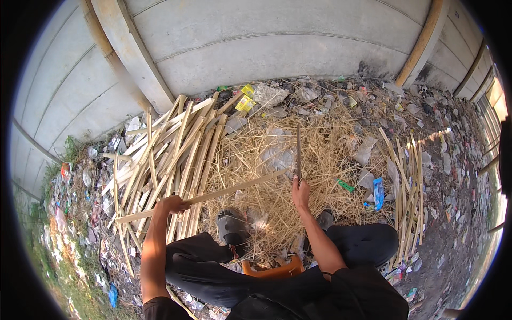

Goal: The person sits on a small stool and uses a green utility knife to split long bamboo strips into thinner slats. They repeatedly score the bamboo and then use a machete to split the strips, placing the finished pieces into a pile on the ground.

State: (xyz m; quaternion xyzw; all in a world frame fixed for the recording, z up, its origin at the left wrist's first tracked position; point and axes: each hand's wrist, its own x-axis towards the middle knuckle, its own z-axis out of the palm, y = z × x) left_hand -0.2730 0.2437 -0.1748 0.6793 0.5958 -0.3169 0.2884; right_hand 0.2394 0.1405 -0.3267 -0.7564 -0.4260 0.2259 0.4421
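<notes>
My left hand (169,205) is closed around a long, flat bamboo strip (240,189), which slants up to the right across the space before my knees. In my closed right hand (301,193) is a long, narrow, dark-bladed knife (298,152), its blade pointing away from me. The far end of the strip lies close beside the blade near its handle; whether they touch I cannot tell. Beneath both hands spreads a heap of thin bamboo shavings (330,152). A large pile of split bamboo strips (181,144) lies to the left of them.
A smaller bundle of thin strips (409,194) lies on the right. An orange plastic stool (273,271) shows beneath me, between my legs. Litter, including a blue wrapper (378,193), covers the ground. A grey concrete panel wall (277,50) closes off the far side.
</notes>
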